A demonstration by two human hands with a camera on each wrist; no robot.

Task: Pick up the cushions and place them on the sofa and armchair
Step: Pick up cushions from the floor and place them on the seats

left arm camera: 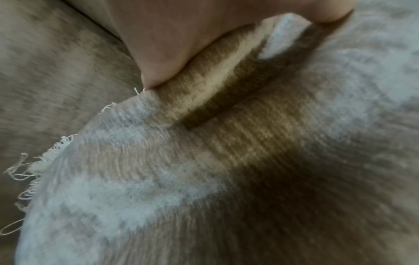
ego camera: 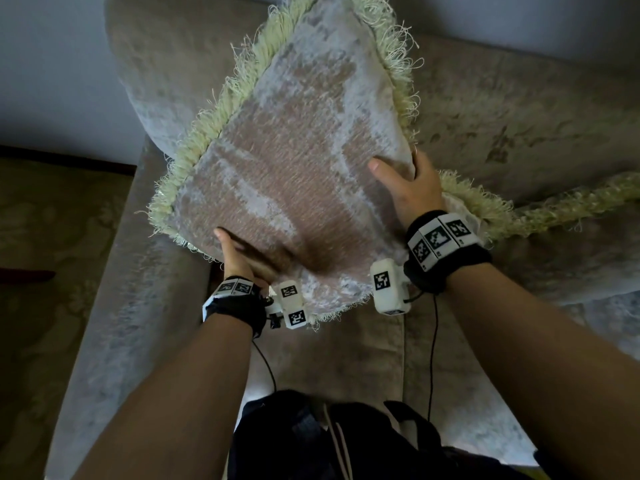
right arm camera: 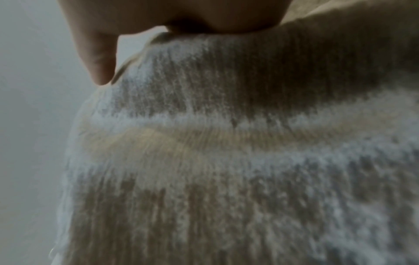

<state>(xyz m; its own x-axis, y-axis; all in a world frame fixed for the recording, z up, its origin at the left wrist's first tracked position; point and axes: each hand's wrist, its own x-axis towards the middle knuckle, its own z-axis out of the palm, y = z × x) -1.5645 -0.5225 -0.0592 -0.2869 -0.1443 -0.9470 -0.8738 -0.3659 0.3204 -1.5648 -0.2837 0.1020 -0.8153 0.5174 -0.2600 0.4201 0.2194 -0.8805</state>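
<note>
A beige and pale-grey cushion (ego camera: pixel 294 161) with a cream fringe is held tilted above the sofa seat (ego camera: pixel 346 358), leaning toward the backrest. My left hand (ego camera: pixel 242 252) grips its lower left edge, thumb on top and fingers underneath. My right hand (ego camera: pixel 405 187) grips its right edge, thumb on the front face. The left wrist view shows the thumb (left arm camera: pixel 181 44) pressing a fold into the cushion fabric (left arm camera: pixel 226 161). The right wrist view shows fingers (right arm camera: pixel 97 59) at the top of the cushion (right arm camera: pixel 226 161). A second fringed cushion (ego camera: pixel 571 202) lies on the seat at the right, mostly hidden.
The sofa's backrest (ego camera: pixel 519 109) runs across the top right and its left armrest (ego camera: pixel 114 289) runs down the left. Patterned carpet (ego camera: pixel 45 254) lies left of the sofa, below a pale wall (ego camera: pixel 52 64). A dark bag with straps (ego camera: pixel 329 438) hangs at my front.
</note>
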